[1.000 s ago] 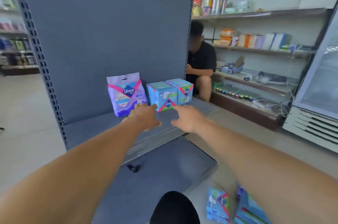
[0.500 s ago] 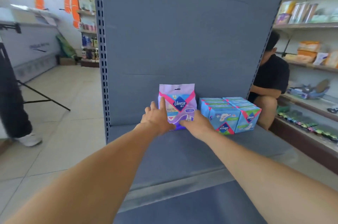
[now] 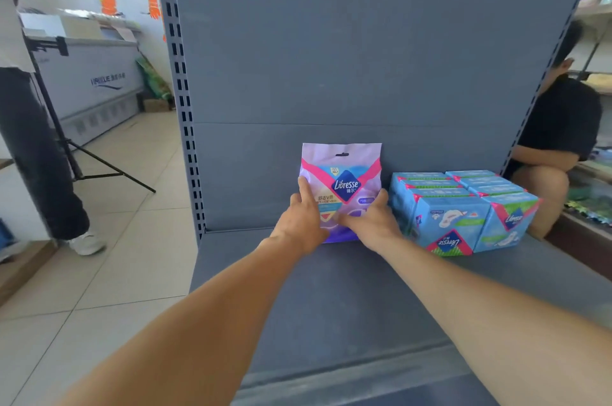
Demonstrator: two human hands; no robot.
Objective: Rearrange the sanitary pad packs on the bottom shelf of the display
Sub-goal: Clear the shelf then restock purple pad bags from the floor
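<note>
A purple Libresse pad pack (image 3: pixel 344 170) stands upright against the grey back panel on the bottom shelf (image 3: pixel 331 299). My left hand (image 3: pixel 303 221) holds its left side, thumb up on the front. On the pack's lower right, my right hand (image 3: pixel 371 223) grips with the thumb raised along the edge. Just right of it, several blue Libresse pad packs (image 3: pixel 463 210) stand in two rows, a small gap apart from the purple pack.
A seated person in a black shirt (image 3: pixel 559 127) is behind the display's right edge. At the left a standing person's legs (image 3: pixel 36 153), a tripod (image 3: pixel 82 153) and a chest freezer (image 3: pixel 89 81) occupy the tiled floor. The shelf's perforated upright (image 3: pixel 180 90) bounds the left side.
My view swung left and closer to the display. Both hands moved from the blue packs to the purple pack and took hold of its two sides.
</note>
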